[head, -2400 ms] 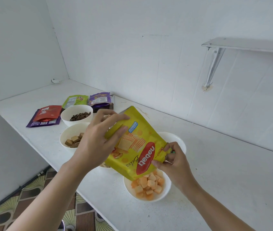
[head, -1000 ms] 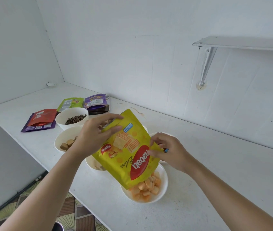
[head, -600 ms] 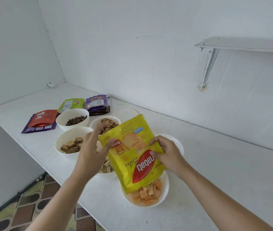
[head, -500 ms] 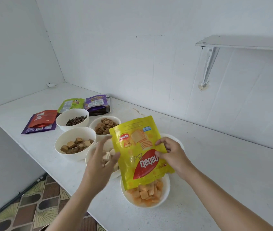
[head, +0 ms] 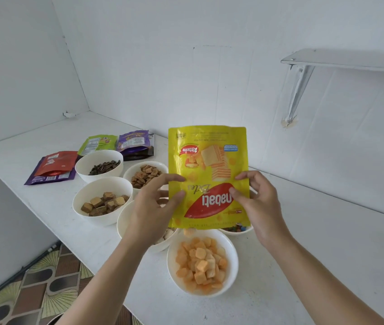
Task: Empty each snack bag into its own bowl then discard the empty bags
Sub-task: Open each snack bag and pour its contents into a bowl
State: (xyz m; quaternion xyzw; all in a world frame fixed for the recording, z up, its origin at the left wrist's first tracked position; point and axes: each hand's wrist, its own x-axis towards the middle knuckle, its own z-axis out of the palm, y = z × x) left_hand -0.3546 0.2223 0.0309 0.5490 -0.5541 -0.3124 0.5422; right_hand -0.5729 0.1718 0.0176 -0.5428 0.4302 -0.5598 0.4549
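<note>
I hold a yellow snack bag (head: 209, 170) upside down and upright, its mouth just above a white bowl (head: 232, 254) full of orange wafer cubes. My left hand (head: 155, 207) pinches the bag's left edge and my right hand (head: 256, 200) pinches its right edge. One orange cube shows right under the bag's mouth. Behind the bag and my hands stand two partly hidden bowls, one on the left (head: 125, 221) and one on the right (head: 235, 231).
Three more white bowls stand to the left: dark seeds (head: 85, 165), brown pieces (head: 130, 172), chocolate wafers (head: 80, 198). Flat bags lie beyond them: red on purple (head: 53, 166), green (head: 97, 144), purple (head: 134, 141). The counter's front edge drops to a patterned floor (head: 40, 287). A wall shelf (head: 350, 62) is upper right.
The bag has swung from tilted to upright and risen above the orange bowl. My left hand let go of its top, dropped away, then came back to its left edge.
</note>
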